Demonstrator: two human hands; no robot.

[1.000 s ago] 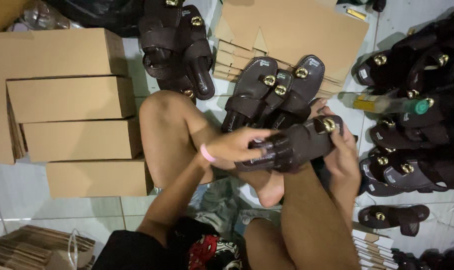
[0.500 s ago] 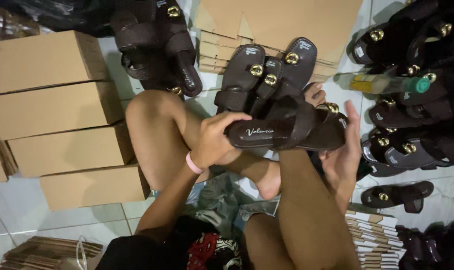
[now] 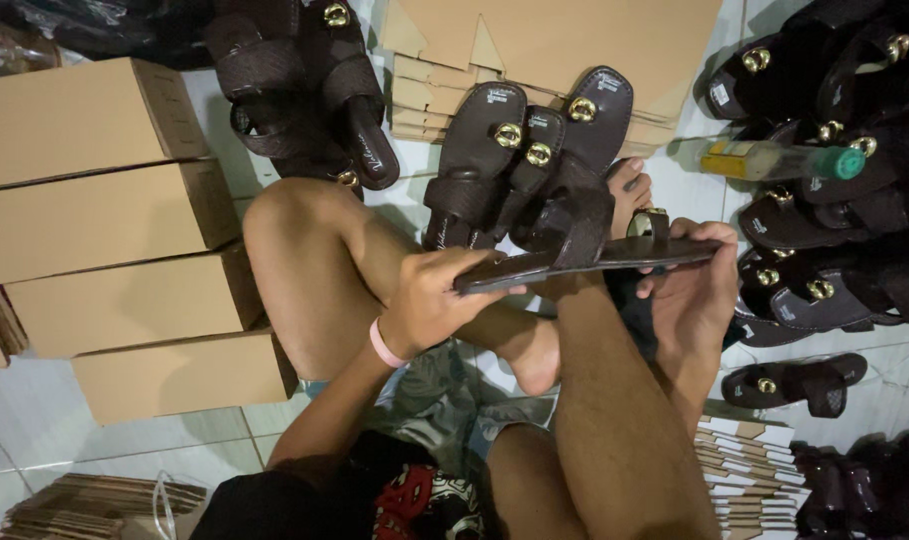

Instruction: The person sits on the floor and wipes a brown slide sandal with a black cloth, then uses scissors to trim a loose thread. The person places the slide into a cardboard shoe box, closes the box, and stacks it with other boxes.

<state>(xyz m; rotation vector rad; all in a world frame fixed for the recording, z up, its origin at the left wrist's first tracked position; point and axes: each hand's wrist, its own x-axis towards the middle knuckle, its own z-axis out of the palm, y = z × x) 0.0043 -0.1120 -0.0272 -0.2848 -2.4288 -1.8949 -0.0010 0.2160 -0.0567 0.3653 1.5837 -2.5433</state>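
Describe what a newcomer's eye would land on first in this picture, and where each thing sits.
At centre, the left hand and right hand hold a dark brown sandal edge-on above the bare knees. Brown cardboard boxes are stacked at left. More dark sandals with gold buckles crowd the right side.

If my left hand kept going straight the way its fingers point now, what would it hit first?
The left hand grips the heel end of the dark sandal, fingers aimed up and right. Straight on, it would likely meet the group of brown sandals lying on the floor beyond the knee, though depth is hard to judge.
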